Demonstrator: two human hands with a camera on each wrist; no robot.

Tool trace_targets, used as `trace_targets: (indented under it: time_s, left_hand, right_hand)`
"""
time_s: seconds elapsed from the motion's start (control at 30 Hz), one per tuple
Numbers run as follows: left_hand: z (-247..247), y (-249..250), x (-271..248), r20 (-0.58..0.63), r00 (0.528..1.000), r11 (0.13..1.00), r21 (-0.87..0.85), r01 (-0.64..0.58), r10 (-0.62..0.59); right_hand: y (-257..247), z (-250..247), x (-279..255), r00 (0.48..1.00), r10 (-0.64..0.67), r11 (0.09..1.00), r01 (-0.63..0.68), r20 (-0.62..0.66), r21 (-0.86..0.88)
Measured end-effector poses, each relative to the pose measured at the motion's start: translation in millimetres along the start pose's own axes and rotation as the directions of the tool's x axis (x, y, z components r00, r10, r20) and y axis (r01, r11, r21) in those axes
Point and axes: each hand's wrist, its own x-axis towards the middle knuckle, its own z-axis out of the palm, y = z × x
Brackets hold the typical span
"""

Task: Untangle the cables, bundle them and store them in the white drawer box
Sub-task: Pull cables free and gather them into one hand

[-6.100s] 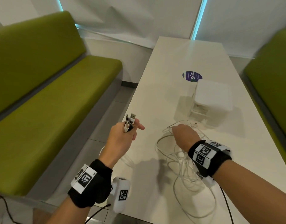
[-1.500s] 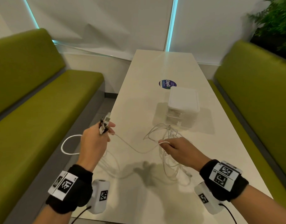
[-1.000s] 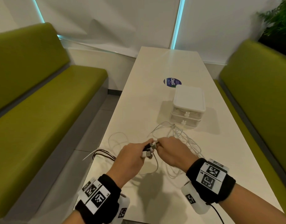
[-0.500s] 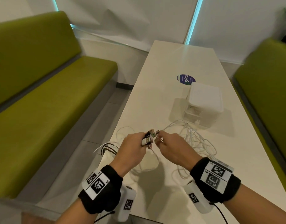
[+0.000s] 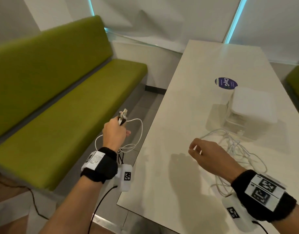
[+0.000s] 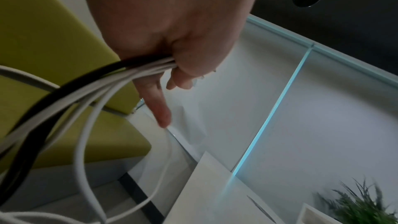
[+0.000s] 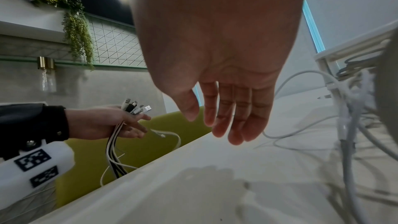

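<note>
My left hand (image 5: 115, 130) is raised off the table's left edge and grips a bunch of cable ends (image 5: 122, 115), white and black, with the plugs sticking up (image 7: 135, 106). Their cords (image 6: 90, 91) hang in loops below the fist. My right hand (image 5: 202, 152) hovers over the table with relaxed fingers (image 7: 228, 117) and holds nothing. A tangle of white cables (image 5: 235, 149) lies on the table to its right, reaching the white drawer box (image 5: 252, 105) at the far right.
The white table (image 5: 187, 102) carries a round blue sticker (image 5: 226, 83) behind the box. A green bench (image 5: 64, 92) runs along the left, and another green seat edge (image 5: 297, 85) shows at the right. A black wire (image 5: 101, 203) dangles from my left wrist.
My hands met over the table and the right passed a plug to the left. Now the left has swung out left with the bunch, and the right has let go.
</note>
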Motion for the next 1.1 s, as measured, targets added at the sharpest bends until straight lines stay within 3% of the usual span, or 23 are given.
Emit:
trace_targets:
  time_s: [0.2,0.37,0.57,0.87,1.0,1.1]
  left_hand:
    - [5.6,-16.7,-2.1,0.022,1.000,1.000,0.005,-0.009,0.009]
    - [10.5,2.8,-16.7,0.077,0.993,0.976,-0.207,-0.067,0.084]
    - [23.7,29.6,-31.4,0.109,0.975,0.952,-0.258,-0.162,0.195]
    - [39.3,36.7,-50.5,0.238,0.941,0.948,-0.267,-0.174,0.240]
    - [44.5,41.6,-60.5,0.261,0.932,0.945,-0.273,-0.179,0.251]
    - [47.3,45.7,-68.7,0.271,0.926,0.937,-0.299,-0.179,0.263]
  right_hand:
    - [6.9,1.0,-0.6,0.999,0.040,0.998,-0.039,0.020,-0.047]
    - [26.6,0.5,4.0,0.995,0.101,0.986,-0.101,-0.002,-0.134]
    - [49.4,3.7,6.5,0.985,0.140,0.947,-0.163,-0.102,-0.276]
    - [53.3,11.9,-2.7,0.988,0.145,0.873,-0.154,-0.055,-0.462]
    - [52.1,10.0,-6.5,0.982,0.173,0.892,-0.187,-0.072,-0.411]
    - [51.4,9.2,-9.4,0.973,0.212,0.943,-0.228,-0.091,-0.243]
